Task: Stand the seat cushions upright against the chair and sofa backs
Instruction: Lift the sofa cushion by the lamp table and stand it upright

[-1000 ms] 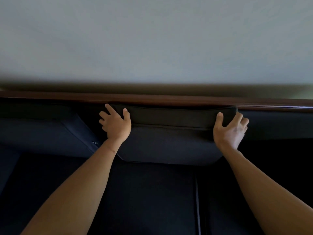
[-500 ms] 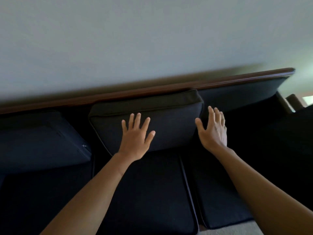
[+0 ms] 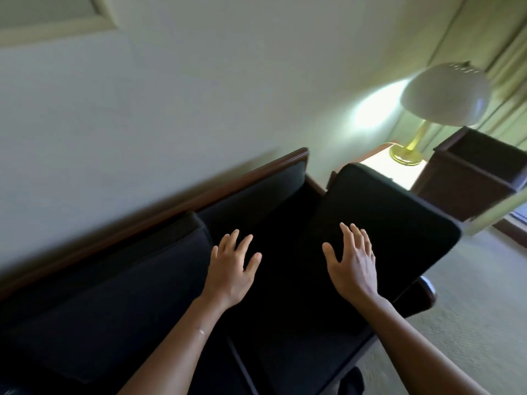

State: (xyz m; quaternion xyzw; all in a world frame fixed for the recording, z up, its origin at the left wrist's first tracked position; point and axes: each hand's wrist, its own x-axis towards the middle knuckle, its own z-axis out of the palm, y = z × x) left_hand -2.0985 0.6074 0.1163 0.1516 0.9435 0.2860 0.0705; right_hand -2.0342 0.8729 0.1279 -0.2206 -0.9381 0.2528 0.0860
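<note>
We reach both bare hands out over the dark sofa (image 3: 159, 295). Our left hand (image 3: 231, 269) has its fingers spread and holds nothing; it hangs over the seat near the sofa's right end, and we cannot tell whether the fingertips touch the fabric. Our right hand (image 3: 352, 260) is also flat with fingers fanned, gripping nothing, its palm toward the cushion (image 3: 385, 218) in front of it. Whether it presses on that cushion or hovers just off it, we cannot tell.

The cushion is tilted up at the sofa's right end, its upper edge raised and leaning away to the right, its lower edge down by the seat. To the left, another cushion (image 3: 119, 258) stands upright against the sofa back, just under the wooden rail (image 3: 199, 195) that runs along the wall (image 3: 171, 109).

Beyond the tilted cushion a lit side table (image 3: 405, 172) carries a lamp (image 3: 445, 92) with a pale dome shade and a brass foot. A dark wooden chair (image 3: 479, 172) stands just right of the table, with curtains (image 3: 510, 67) behind it. Pale carpet (image 3: 479, 309) covers the floor on the right.
</note>
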